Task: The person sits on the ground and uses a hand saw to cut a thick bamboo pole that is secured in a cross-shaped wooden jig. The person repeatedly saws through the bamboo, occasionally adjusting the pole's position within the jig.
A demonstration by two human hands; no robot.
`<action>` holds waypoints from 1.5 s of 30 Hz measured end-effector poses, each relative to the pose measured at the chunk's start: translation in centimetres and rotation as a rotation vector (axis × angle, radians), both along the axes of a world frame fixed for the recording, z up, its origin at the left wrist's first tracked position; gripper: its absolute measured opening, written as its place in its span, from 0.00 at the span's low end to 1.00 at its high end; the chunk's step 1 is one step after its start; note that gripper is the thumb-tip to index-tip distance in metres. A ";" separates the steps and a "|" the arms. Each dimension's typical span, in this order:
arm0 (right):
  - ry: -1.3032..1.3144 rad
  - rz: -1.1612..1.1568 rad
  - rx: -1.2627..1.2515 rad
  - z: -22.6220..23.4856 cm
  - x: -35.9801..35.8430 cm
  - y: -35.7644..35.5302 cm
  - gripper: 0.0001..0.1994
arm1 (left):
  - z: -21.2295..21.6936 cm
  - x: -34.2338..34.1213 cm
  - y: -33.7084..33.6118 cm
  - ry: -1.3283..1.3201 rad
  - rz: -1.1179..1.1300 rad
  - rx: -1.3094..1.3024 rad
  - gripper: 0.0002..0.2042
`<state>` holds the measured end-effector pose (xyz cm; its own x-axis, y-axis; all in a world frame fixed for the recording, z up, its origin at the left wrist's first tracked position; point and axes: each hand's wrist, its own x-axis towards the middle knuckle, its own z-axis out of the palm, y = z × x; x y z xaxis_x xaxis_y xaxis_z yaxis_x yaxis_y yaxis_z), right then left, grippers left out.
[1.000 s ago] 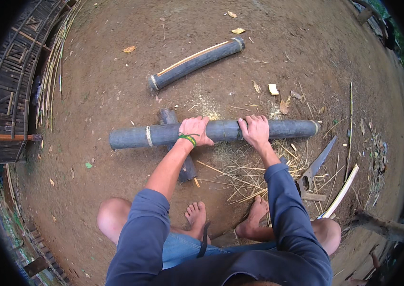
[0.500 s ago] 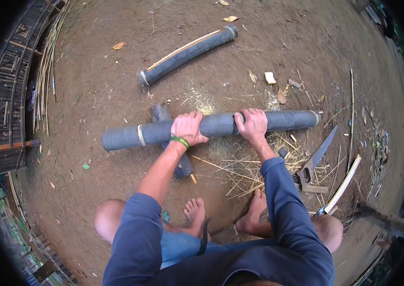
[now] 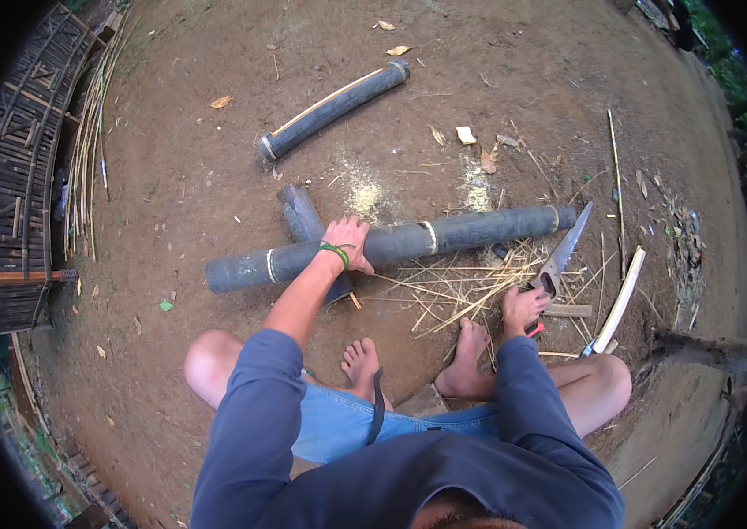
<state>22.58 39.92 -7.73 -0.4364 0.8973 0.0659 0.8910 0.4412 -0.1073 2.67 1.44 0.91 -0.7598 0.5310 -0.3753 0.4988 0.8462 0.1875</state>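
A long, dark bamboo pole (image 3: 395,242) lies across a shorter dark log (image 3: 299,212) on the dirt in front of me. My left hand (image 3: 347,242) grips it from above, just right of a pale ring near its left end. Another pale ring goes round the pole to the right of that hand. Low on the right, my right hand (image 3: 524,309) is closed beside the handle of a handsaw (image 3: 559,264). A small red-and-black thing (image 3: 534,328) shows under its palm; what the fingers hold is mostly hidden.
A split bamboo piece (image 3: 338,108) lies farther off. Thin bamboo sticks (image 3: 470,286) are scattered near my feet. Past the saw lie a small wooden block (image 3: 567,310) and a pale curved strip (image 3: 624,298). Sawdust (image 3: 363,196) sits beyond the pole. A slatted bamboo structure (image 3: 16,185) stands left.
My right hand has let go of the pole and moved down to beside the saw handle. My left hand stays on the pole. The pale middle ring now shows clearly. The view has shifted.
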 end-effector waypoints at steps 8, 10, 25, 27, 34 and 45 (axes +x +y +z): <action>-0.006 0.197 0.016 1.0 2.8 1.4 0.27 | 0.9 1.9 -0.5 0.029 0.111 0.109 0.39; 0.015 0.209 0.065 0.0 4.2 2.7 0.27 | 3.7 0.3 0.6 0.052 0.087 0.026 0.42; -0.109 0.097 0.080 0.1 4.6 1.8 0.21 | -3.3 -0.5 -2.0 0.385 0.351 0.131 0.45; -0.101 0.169 0.119 -0.2 4.1 1.7 0.20 | -3.3 -0.8 -2.3 0.355 0.325 0.075 0.44; -0.083 0.288 0.206 -0.8 3.1 4.5 0.22 | -2.2 -1.7 -1.9 0.219 0.361 0.006 0.43; 0.131 0.198 -0.264 8.1 -6.5 4.6 0.24 | -2.7 3.3 -0.4 0.404 0.413 0.065 0.49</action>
<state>16.03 44.50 0.41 -0.6070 0.7895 -0.0904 0.7620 0.5459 -0.3484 5.94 1.02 -1.81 -0.9850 0.1724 0.0110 0.1726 0.9790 0.1085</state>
